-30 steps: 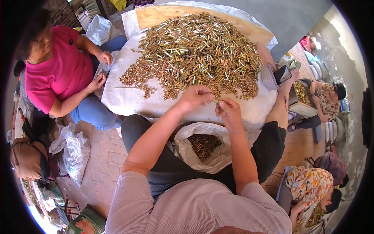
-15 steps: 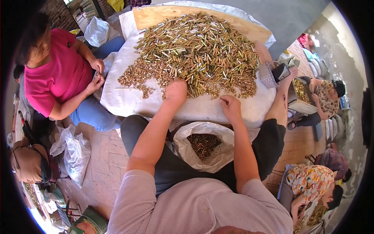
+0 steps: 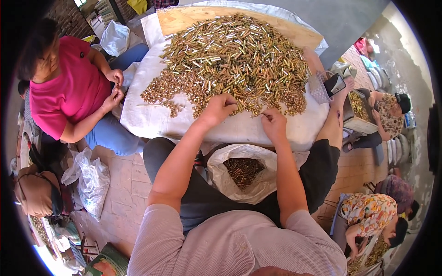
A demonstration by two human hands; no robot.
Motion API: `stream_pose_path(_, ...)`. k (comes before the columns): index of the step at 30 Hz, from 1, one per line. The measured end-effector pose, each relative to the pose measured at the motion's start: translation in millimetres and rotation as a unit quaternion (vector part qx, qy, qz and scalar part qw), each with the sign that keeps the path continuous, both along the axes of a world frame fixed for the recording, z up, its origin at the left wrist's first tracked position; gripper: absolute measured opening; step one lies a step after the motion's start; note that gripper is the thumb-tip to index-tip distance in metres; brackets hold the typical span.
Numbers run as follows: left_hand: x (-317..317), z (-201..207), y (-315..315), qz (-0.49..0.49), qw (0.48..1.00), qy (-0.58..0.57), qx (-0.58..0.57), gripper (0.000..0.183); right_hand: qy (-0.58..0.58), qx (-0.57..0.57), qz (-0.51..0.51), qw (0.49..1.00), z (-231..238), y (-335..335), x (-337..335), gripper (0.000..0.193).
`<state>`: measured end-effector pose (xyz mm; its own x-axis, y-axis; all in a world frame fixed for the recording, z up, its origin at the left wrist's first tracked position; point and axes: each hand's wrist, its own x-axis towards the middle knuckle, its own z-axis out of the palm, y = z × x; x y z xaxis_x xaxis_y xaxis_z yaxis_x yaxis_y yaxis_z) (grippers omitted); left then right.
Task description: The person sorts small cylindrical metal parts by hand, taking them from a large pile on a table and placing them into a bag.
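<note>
A broad heap of brass-coloured metal sleeves (image 3: 235,55) lies on the white-covered table (image 3: 152,120) before me. Smaller shiny gold and copper-toned pieces (image 3: 168,85) spread along its near left side. At the front edge of the heap, my left hand (image 3: 218,110) is closed, fingertips together against the nearest pieces. My right hand (image 3: 275,125) is a little to the right, above the white cover, thumb and forefinger pinched. Whatever either pinch holds is too small to make out. Between my knees stands an open white sack (image 3: 218,172) with dark, slender metal pieces (image 3: 243,171) inside.
A person in a pink shirt (image 3: 64,83) sits at the table's left, handling something small. A clear plastic basket (image 3: 317,87) and a phone (image 3: 334,85) are at the right edge. A filled plastic bag (image 3: 92,184) rests on the brick floor. Other people work at far right.
My left hand has moved right along the heap's near edge, closer to my right hand. The right hand has shifted slightly, still pinched.
</note>
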<state>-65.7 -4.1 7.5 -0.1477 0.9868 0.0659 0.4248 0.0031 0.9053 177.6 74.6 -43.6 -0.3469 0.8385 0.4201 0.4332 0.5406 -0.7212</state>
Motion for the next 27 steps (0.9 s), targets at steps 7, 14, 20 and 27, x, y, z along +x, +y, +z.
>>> stream_pose_path(7, 13, 9, -2, -0.090, 0.949, -0.299, -0.042, 0.027, 0.327, -0.328, 0.138, 0.876, 27, -19, -6, 0.007)
stream_pose_path(14, 27, 10, -6, -0.067, 0.890, -0.448, -0.043, 0.028, 0.401, -0.438, 0.149, 0.790, 44, -41, -19, 0.011)
stream_pose_path(20, 30, 3, -3, -0.047, 0.894, -0.443, -0.053, 0.021, 0.432, -0.456, 0.160, 0.761, 41, -44, -21, 0.012)
stream_pose_path(27, 34, -2, -3, -0.064, 0.894, -0.442, -0.042, 0.016, 0.434, -0.472, 0.161, 0.751, 39, -44, -20, 0.012)
